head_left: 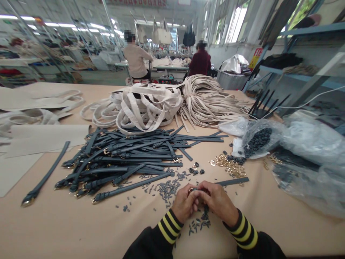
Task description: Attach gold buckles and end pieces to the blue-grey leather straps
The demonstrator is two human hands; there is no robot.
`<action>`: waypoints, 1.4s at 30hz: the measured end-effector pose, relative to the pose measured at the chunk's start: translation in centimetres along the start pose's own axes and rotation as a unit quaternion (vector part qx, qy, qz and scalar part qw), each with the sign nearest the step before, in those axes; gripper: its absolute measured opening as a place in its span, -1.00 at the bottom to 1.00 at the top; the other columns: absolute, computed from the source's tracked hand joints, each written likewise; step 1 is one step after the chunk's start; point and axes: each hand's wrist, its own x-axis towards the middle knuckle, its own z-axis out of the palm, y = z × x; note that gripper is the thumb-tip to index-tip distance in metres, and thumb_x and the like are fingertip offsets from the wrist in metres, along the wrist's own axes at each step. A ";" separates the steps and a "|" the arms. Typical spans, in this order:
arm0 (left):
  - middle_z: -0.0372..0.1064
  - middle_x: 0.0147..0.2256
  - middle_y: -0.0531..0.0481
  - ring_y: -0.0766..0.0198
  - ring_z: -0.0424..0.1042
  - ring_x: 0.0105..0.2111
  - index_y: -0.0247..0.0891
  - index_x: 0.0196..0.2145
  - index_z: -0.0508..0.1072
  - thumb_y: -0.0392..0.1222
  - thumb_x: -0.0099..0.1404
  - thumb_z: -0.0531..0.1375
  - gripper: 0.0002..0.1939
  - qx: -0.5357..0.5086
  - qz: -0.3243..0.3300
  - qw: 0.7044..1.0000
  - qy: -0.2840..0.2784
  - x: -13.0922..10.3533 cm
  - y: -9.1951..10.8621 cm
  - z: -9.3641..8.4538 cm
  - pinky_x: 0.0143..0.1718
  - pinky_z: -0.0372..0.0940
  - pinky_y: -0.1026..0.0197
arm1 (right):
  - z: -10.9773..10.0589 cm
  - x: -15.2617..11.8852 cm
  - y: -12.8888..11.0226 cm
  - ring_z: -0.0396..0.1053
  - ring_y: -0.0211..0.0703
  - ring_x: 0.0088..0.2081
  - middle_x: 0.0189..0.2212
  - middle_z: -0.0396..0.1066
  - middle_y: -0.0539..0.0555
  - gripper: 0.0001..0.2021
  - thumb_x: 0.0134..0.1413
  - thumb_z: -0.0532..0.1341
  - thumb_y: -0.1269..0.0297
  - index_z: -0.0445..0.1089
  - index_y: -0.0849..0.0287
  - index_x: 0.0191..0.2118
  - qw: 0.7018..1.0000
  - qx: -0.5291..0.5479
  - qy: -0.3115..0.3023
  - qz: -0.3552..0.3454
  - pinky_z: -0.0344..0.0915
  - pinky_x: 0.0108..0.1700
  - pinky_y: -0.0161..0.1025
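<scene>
Pinching 1 end of a dark strap (231, 182), the left hand (185, 206) and right hand (219, 202) are gripping it; it looks light and bendy.

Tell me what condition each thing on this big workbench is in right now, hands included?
left hand: closed, pinching the dark strap's end
right hand: closed on the same dark strap
dark strap: lying flat, one end held
dark strap pile: heaped loosely, buckles fitted
gold buckles: loose, scattered
small dark loops: scattered on the table
cream straps: bundled
plastic bag: open, holding dark pieces
</scene>
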 end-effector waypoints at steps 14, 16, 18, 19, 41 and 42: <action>0.17 -0.73 0.19 0.52 0.10 -0.82 -0.29 -0.48 0.17 0.07 0.13 0.08 -0.66 -0.015 -0.018 1.000 0.004 0.2 0.8 0.0 -0.83 -0.06 0.47 | -5.1 -1.0 1.8 0.32 -0.18 -0.44 -0.52 0.38 0.05 -0.80 0.06 0.05 0.18 0.30 0.18 -0.43 0.972 -0.177 -0.154 -0.006 0.14 -0.40 -0.28; 0.15 -0.74 0.20 0.51 0.10 -0.82 -0.28 -0.48 0.16 0.08 0.14 0.07 -0.66 -0.012 -0.019 1.000 0.003 0.2 0.7 0.1 -0.83 -0.06 0.46 | -4.8 -0.8 1.0 0.32 -0.24 -0.49 -0.57 0.37 0.02 -0.82 0.06 0.02 0.25 0.24 0.19 -0.48 0.976 -0.126 -0.180 -0.010 0.14 -0.43 -0.33; 0.14 -0.74 0.21 0.50 0.10 -0.82 -0.27 -0.46 0.15 0.07 0.14 0.07 -0.67 -0.009 -0.017 1.000 0.003 0.2 0.4 0.2 -0.83 -0.07 0.46 | -4.4 -0.6 0.4 0.32 -0.29 -0.53 -0.58 0.38 0.01 -0.83 0.07 0.00 0.31 0.20 0.20 -0.50 0.977 -0.045 -0.209 -0.002 0.17 -0.45 -0.38; 0.14 -0.74 0.22 0.50 0.10 -0.81 -0.26 -0.45 0.15 0.07 0.15 0.07 -0.68 -0.004 -0.016 1.000 0.002 0.2 0.3 0.2 -0.82 -0.06 0.46 | -4.2 -0.6 0.3 0.32 -0.31 -0.54 -0.58 0.39 0.01 -0.82 0.07 -0.01 0.32 0.19 0.20 -0.50 0.975 -0.010 -0.220 0.005 0.19 -0.46 -0.39; 0.16 -0.73 0.19 0.44 0.14 -0.80 -0.22 -0.39 0.12 0.10 0.26 -0.12 -0.68 0.039 -0.006 0.996 -0.075 -0.6 0.3 0.2 -0.80 -0.04 0.41 | -2.5 -0.6 1.7 0.14 -0.37 -0.60 -0.66 0.22 -0.05 -0.76 0.09 0.00 0.24 0.19 0.23 -0.53 0.983 0.062 -0.171 0.008 0.04 -0.55 -0.42; 0.16 -0.74 0.19 0.43 0.14 -0.81 -0.22 -0.39 0.12 0.10 0.26 -0.13 -0.68 0.047 -0.007 0.997 -0.064 -0.6 0.3 0.3 -0.80 -0.03 0.41 | -2.5 -0.6 1.6 0.15 -0.37 -0.60 -0.66 0.23 -0.05 -0.76 0.09 0.00 0.24 0.19 0.23 -0.53 0.984 0.054 -0.172 0.008 0.05 -0.55 -0.42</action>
